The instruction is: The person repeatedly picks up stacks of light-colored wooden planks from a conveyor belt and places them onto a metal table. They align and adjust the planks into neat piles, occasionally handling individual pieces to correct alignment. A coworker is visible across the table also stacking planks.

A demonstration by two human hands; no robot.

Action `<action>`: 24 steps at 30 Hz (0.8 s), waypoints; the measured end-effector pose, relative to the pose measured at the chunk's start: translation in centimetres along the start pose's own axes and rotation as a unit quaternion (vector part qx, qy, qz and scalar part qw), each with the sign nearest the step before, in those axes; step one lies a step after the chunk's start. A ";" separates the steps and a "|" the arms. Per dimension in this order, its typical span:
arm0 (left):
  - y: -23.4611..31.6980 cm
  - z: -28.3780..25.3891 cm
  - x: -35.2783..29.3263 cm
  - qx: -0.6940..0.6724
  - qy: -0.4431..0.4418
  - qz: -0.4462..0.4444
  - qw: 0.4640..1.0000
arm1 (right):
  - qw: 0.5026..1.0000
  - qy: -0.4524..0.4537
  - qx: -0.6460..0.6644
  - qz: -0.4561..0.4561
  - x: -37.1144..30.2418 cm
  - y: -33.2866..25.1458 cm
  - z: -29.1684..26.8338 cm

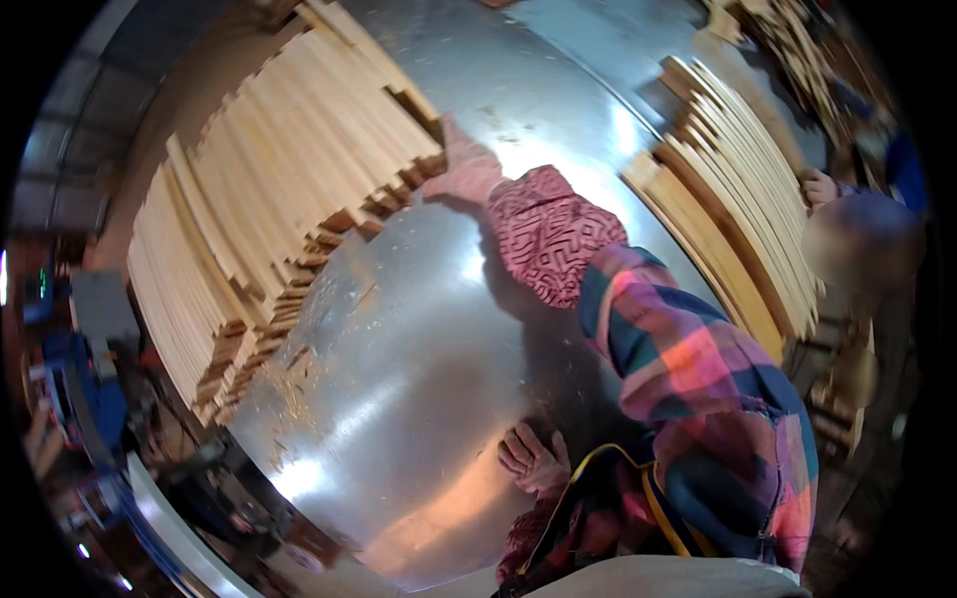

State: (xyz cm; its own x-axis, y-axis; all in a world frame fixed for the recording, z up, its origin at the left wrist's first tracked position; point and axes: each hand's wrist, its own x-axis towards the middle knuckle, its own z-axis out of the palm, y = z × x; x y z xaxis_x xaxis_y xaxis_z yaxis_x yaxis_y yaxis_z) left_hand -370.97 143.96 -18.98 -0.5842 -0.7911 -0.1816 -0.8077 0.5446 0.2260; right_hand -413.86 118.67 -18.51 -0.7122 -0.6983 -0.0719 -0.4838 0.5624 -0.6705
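A wide row of pale wooden slats (299,140) lies packed side by side on a shiny metal table (399,329), their near ends uneven. At the row's right-hand corner, my right hand (467,167) rests against the slat ends, thumb and fingers spread and a little blurred. Its arm wears a patterned pink sleeve cover over a plaid jacket. My left hand (533,458) lies on the metal near the table's front, fingers slightly bent and apart, with nothing seen in it. One slat (204,224) sits raised on top of the others at the left.
A second stack of longer wooden strips (733,199) stands on the right, with another person's hand (819,187) at its far side. Sawdust and splinters (294,389) are scattered by the near slat ends. Loose wood pieces (788,50) are heaped at the far right.
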 end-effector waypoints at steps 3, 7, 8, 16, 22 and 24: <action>0.1 0.6 -1.3 0.035 0.025 0.010 0.999 | 1.000 -0.003 -0.017 0.019 -8.6 0.2 -0.1; -0.7 1.3 -2.0 0.028 0.090 0.057 0.994 | 0.993 -0.081 -0.066 -0.050 -24.9 3.7 -1.2; -1.0 1.4 -1.9 0.015 0.118 0.092 0.989 | 0.993 -0.084 -0.042 -0.068 -29.5 5.2 -2.0; -2.5 -1.5 -1.7 0.026 -0.066 0.097 0.993 | 0.978 -0.157 -0.075 0.115 -56.1 17.4 -13.6; -0.6 -2.6 -2.6 0.034 -0.100 0.055 0.993 | 0.915 0.046 0.096 0.389 -67.5 28.3 -18.4; 1.5 -2.6 -2.9 -0.003 -0.121 0.040 0.992 | 0.874 0.130 0.126 0.450 -69.6 32.3 -19.7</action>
State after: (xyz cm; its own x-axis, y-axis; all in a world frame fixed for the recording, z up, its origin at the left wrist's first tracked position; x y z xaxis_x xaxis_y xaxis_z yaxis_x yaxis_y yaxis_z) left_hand -370.27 146.35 -15.59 -0.6486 -0.6556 -0.3867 -0.7584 0.6000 0.2547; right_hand -389.93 194.21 -20.58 -0.8542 0.1200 -0.5059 0.4364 0.6944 -0.5722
